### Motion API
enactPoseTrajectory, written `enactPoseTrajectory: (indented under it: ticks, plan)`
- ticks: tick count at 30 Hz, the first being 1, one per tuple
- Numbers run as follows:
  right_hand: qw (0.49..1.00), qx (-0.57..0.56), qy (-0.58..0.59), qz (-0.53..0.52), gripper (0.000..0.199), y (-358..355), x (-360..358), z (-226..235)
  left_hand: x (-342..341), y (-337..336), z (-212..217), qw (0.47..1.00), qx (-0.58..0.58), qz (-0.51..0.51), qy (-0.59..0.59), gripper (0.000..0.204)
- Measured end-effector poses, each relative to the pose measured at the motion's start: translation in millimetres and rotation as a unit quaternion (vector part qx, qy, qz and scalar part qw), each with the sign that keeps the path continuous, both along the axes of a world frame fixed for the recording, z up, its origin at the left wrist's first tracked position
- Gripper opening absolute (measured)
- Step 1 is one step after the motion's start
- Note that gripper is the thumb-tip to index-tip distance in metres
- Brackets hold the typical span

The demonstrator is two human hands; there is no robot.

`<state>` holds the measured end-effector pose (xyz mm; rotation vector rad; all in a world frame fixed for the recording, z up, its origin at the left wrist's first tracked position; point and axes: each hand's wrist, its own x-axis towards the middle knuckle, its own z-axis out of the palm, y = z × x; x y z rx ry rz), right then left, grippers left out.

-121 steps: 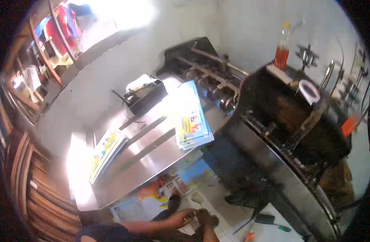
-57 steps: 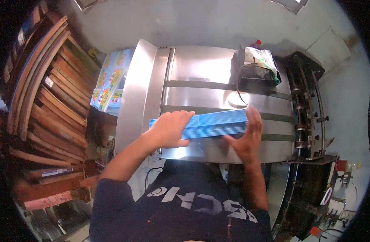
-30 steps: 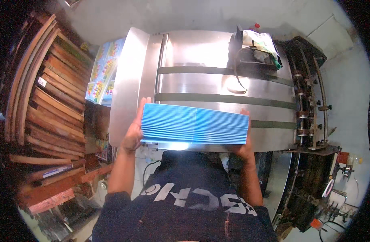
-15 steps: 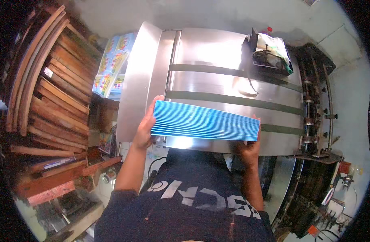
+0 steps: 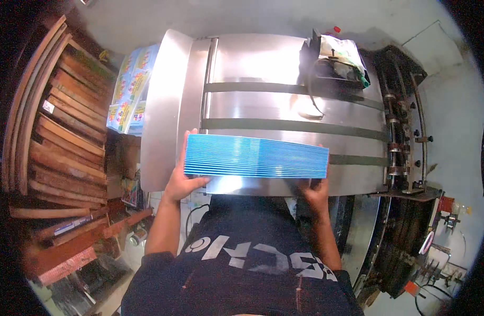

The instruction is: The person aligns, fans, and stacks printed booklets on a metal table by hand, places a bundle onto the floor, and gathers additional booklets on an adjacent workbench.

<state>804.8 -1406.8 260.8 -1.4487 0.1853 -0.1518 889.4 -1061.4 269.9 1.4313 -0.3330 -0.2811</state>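
Both of my hands hold a thick blue stack of sheets (image 5: 256, 156), seen edge-on as many thin blue and white lines. My left hand (image 5: 182, 176) grips its left end and my right hand (image 5: 314, 190) grips its right end from below. The stack hovers over the near edge of a shiny steel machine table (image 5: 284, 110) crossed by dark belts.
A black bag with a printed packet (image 5: 334, 60) sits at the table's far right. Rollers and gears (image 5: 402, 137) line the right side. Printed colourful sheets (image 5: 128, 92) lie stacked to the left, beside a pile of wooden boards (image 5: 52, 126).
Four seconds ago I reached down to the floor; then I lifted the blue stack to the table. Over the last second it stayed in both hands, edges facing me.
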Motion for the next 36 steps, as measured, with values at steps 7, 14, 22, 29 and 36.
enactPoseTrajectory:
  ticks: [7,14,22,29,36]
  plan:
    - [0.999,-0.047,-0.010,0.010,0.110,-12,-3,-15,0,-9,8,1.000,0.019,0.021,0.007,0.121]
    - [0.992,-0.116,-0.035,0.036,0.114,-18,1,-15,-3,-8,11,1.000,0.002,0.027,0.010,0.122]
    - [0.981,-0.166,-0.099,0.034,0.125,-18,-5,-7,-3,-4,22,0.990,-0.056,0.045,0.123,0.084]
    - [0.867,-0.468,-0.171,0.012,0.116,-29,-17,30,-6,-6,21,0.988,-0.059,0.053,0.130,0.060]
    - [0.740,-0.667,-0.089,0.008,0.068,-16,-21,59,-3,-8,20,0.990,-0.058,0.045,0.123,0.052]
